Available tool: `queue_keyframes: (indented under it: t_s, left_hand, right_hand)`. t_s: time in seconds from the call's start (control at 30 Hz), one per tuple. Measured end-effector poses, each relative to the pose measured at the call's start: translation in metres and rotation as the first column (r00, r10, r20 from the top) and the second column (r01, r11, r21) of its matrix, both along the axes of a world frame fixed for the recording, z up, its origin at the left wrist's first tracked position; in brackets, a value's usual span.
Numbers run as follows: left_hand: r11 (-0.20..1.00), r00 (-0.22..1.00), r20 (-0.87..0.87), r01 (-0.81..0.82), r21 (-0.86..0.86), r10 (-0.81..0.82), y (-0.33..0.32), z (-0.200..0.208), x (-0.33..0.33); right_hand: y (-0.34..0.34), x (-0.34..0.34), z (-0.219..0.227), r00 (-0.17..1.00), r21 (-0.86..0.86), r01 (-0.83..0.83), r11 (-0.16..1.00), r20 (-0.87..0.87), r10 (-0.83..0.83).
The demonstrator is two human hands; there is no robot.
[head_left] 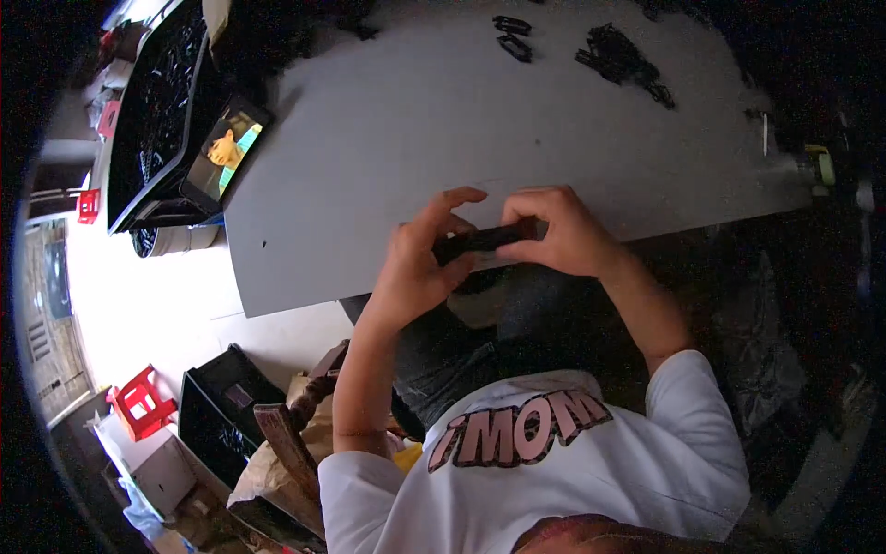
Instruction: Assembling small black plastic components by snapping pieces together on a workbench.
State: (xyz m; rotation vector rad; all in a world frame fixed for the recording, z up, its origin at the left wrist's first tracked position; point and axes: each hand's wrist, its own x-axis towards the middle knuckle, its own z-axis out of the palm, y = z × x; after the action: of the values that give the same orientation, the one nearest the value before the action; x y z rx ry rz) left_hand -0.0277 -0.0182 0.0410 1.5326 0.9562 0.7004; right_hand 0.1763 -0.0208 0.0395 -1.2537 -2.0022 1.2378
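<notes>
My left hand (420, 263) and my right hand (563, 231) meet at the near edge of a grey table (415, 138). Between them they grip a small long black part (484, 240), each hand closed on one end of it. The fingers cover most of the part, so its shape is hard to tell. Several similar small black parts (623, 60) lie in a loose heap at the table's far right. Two more black pieces (512, 37) lie apart at the far middle.
A phone (224, 152) with a lit screen leans at the table's left edge beside a large black tray (157, 102). Black bins (221, 406), a brown paper bag (277, 462) and a red stool (138, 402) stand on the floor at the lower left.
</notes>
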Motion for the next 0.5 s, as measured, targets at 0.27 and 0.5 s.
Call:
queue_keyframes:
  t_s: [0.27, 0.5]
  left_hand:
    - [0.992, 0.936, -0.334, 0.124, 0.012, -0.113, -0.026, 0.0, -0.009]
    - [0.918, 0.871, -0.489, 0.239, 0.318, -0.057, -0.048, -0.013, -0.012]
  right_hand:
    - [0.031, 0.039, -0.003, 0.976, 0.14, 0.217, 0.966, -0.01, -0.218]
    - [0.132, 0.103, -0.037, 0.513, 0.801, 0.194, 0.566, 0.409, -0.755]
